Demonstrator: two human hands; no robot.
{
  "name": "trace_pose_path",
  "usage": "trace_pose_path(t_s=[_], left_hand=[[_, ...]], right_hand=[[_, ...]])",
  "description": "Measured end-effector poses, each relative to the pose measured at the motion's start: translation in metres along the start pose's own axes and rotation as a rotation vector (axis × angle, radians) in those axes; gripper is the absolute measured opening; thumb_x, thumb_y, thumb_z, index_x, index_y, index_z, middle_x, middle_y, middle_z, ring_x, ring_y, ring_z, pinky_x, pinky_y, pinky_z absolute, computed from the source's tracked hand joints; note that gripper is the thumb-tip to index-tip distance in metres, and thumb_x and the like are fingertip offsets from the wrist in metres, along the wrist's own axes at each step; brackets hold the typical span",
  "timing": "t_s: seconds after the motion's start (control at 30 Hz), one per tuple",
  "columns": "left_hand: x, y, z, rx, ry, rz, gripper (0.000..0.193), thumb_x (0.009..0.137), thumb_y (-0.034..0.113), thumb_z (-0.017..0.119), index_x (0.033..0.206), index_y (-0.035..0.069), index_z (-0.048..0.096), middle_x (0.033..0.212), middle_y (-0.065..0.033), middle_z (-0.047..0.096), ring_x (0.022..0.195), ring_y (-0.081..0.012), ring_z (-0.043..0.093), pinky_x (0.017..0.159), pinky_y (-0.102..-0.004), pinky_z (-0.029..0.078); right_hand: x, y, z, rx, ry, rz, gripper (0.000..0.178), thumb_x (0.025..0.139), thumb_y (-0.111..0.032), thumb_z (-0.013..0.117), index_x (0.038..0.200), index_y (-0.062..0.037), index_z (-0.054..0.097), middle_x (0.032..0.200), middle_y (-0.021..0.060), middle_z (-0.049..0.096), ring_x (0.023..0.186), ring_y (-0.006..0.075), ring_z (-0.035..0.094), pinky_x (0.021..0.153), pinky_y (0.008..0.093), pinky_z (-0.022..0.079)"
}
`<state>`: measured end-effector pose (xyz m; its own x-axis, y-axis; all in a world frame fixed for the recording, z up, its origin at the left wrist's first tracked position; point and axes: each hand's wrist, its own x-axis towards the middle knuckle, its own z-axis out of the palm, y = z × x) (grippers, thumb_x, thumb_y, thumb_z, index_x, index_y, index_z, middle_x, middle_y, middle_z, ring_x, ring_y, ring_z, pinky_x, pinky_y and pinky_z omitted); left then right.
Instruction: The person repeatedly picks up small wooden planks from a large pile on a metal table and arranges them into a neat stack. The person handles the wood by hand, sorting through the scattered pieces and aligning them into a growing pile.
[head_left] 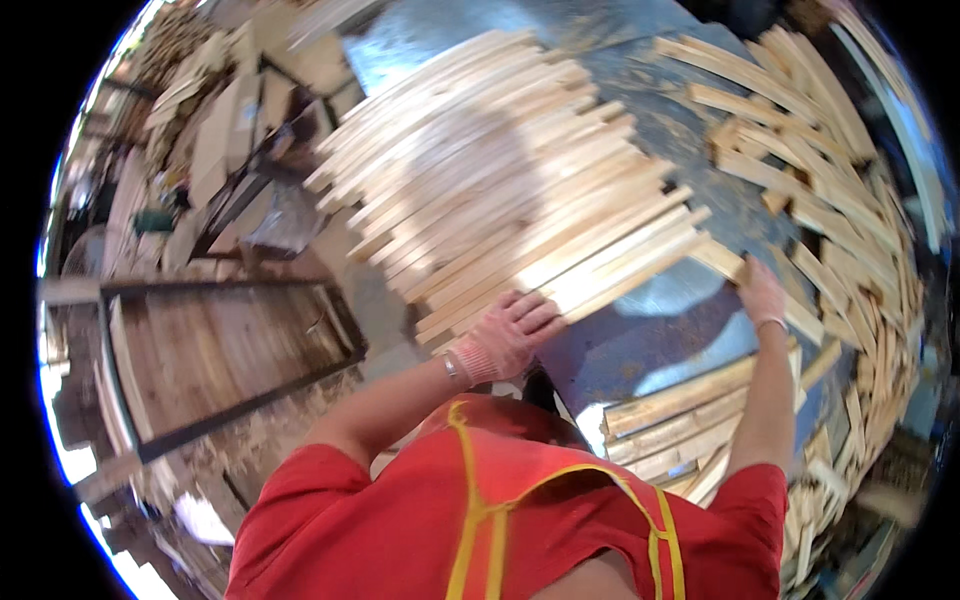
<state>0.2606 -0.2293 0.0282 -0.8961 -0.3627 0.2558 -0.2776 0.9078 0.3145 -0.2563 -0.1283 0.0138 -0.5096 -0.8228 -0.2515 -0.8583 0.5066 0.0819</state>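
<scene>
Many pale wooden slats (480, 190) lie side by side on the blue metal table (620, 350), their ends uneven. My left hand (510, 335), in a light knitted glove, rests on the nearest slats with its fingers laid over them; the thumb is hidden. To the right, my right hand (763, 292), also gloved, has its fingers closed on a single wooden slat (720, 258). That slat slants from the right ends of the row toward the loose wood, passing under my hand.
Loose wooden slats (800, 150) are heaped along the table's right side. Several thicker wood strips (690, 410) lie close to me, beneath my right forearm. On the left stands a dark-framed rack (230, 350) holding wooden boards. Cartons (225, 140) and more wood are behind it.
</scene>
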Motion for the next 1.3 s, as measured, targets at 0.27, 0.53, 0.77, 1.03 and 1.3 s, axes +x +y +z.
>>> trace_pose_path(t_s=[0.27, 0.53, 0.77, 1.03, 1.3], left_hand=[[-0.003, -0.003, 0.007, 0.009, 0.041, 0.03, 0.049, 0.082, 0.019, 0.072, 0.13, 0.014, 0.066, 0.134, -0.0066, 0.065, 0.128, -0.0275, 0.062, 0.109, -0.0467, 0.048], [0.001, -0.027, -0.049, -0.063, -0.382, -0.302, 0.049, 0.093, 0.031, 0.072, 0.136, 0.01, 0.065, 0.14, -0.0114, 0.064, 0.133, -0.0338, 0.059, 0.117, -0.0501, 0.044], [-0.154, -0.207, -0.08, -0.09, 0.289, -1.0, 0.078, 0.087, 0.028, 0.079, 0.155, 0.003, 0.052, 0.15, -0.0276, 0.06, 0.142, -0.0441, 0.054, 0.119, -0.0478, 0.045], [-0.174, -0.227, -0.089, -0.634, 0.213, -0.993, 0.078, 0.096, 0.021, 0.076, 0.161, -0.007, 0.043, 0.157, -0.026, 0.056, 0.139, -0.0347, 0.059, 0.117, -0.0415, 0.046], [-0.104, -0.261, -0.133, 0.113, 0.108, -0.637, 0.033, 0.106, 0.017, 0.059, 0.13, -0.004, 0.069, 0.127, -0.0188, 0.071, 0.12, -0.0274, 0.067, 0.104, -0.0392, 0.053]], right_hand=[[0.005, 0.078, -0.036, -0.299, 0.276, -0.126, 0.06, 0.091, -0.024, 0.079, 0.146, -0.0122, 0.058, 0.13, 0.0165, 0.07, 0.121, 0.0389, 0.066, 0.108, 0.0505, 0.05], [-0.104, 0.077, -0.161, -0.133, 0.256, 0.042, 0.042, 0.099, -0.034, 0.067, 0.131, -0.006, 0.063, 0.115, 0.0208, 0.069, 0.109, 0.0428, 0.066, 0.09, 0.0493, 0.052], [-0.132, -0.112, 0.001, 1.596, 0.193, 0.63, 0.038, 0.105, -0.048, 0.068, 0.087, -0.0147, 0.064, 0.072, 0.0006, 0.058, 0.062, 0.0148, 0.055, 0.061, 0.0358, 0.05], [-0.192, -0.273, -0.021, 1.151, -0.2, 0.28, 0.073, 0.094, -0.054, 0.064, 0.151, -0.0075, 0.061, 0.138, 0.021, 0.072, 0.127, 0.0347, 0.067, 0.11, 0.0407, 0.05], [-0.326, -0.232, 0.01, 1.268, 0.091, 0.53, 0.08, 0.093, -0.045, 0.067, 0.157, 0.0002, 0.053, 0.154, 0.0243, 0.061, 0.145, 0.0374, 0.057, 0.121, 0.042, 0.044]])
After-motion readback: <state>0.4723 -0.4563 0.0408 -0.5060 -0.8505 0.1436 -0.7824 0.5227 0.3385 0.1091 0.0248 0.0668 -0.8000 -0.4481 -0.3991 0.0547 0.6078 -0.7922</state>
